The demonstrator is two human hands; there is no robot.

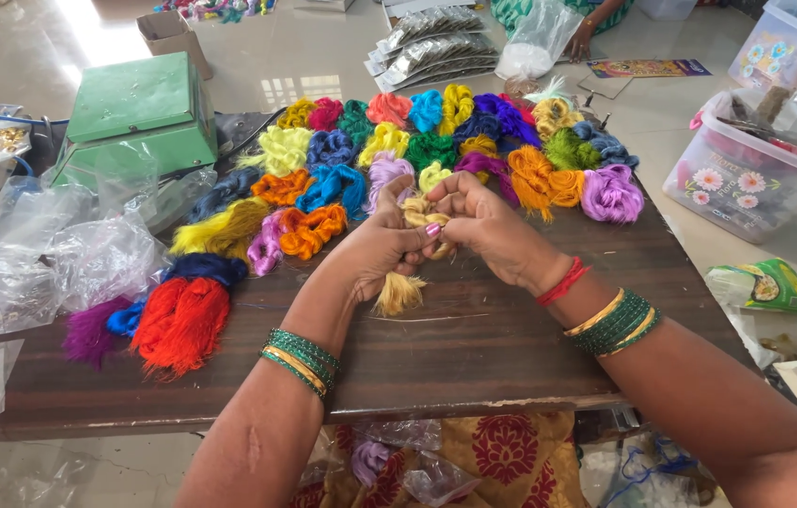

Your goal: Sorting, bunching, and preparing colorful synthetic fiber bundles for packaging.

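Observation:
Both my hands meet over the middle of a low dark wooden board. My left hand and my right hand grip one golden-yellow silk thread bundle; its tasselled end hangs below my left fist and its upper part is twisted between my fingers. Beyond my hands lie several bright thread bundles in yellow, orange, blue, green, purple and pink. A red bundle with blue and purple ones lies at the board's left.
Crumpled clear plastic bags lie left of the board, beside a green box-shaped machine. A clear plastic tub stands at right, with a green packet on the floor. Packed bags and another person's hand are at the back.

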